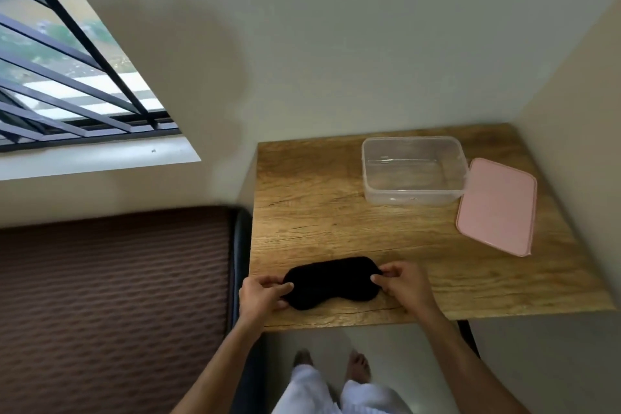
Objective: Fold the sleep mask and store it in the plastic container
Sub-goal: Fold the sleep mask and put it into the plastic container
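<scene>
One black sleep mask (331, 282) lies flat and unfolded on the wooden table (312, 205), close to the table's near edge and a little toward its left side. Two hands hold it, one at each end. The left hand (260, 296) pinches the mask's left end, thumb and fingers pressed together on the fabric, at the table's near-left corner. The right hand (401, 284) pinches the right end the same way, fingertips closed on the cloth. Both forearms reach in from the bottom of the view.

Toward the far edge of the table, right of centre and well apart from the mask, stands one clear plastic container (413, 170), rectangular, open at the top, with nothing visible inside. One pink lid (497, 207) lies flat on the table just beside the container's right side, its near-left corner meeting the container's rim, and it stretches toward the table's right edge.

The table fits into a corner between two pale walls. Beside its left edge sits one brown ribbed mattress (114, 296) with a dark border. Above that, one window (67, 70) with dark bars opens in the wall. Below the near edge, two bare feet and light trouser legs (312, 390) show on the floor.
</scene>
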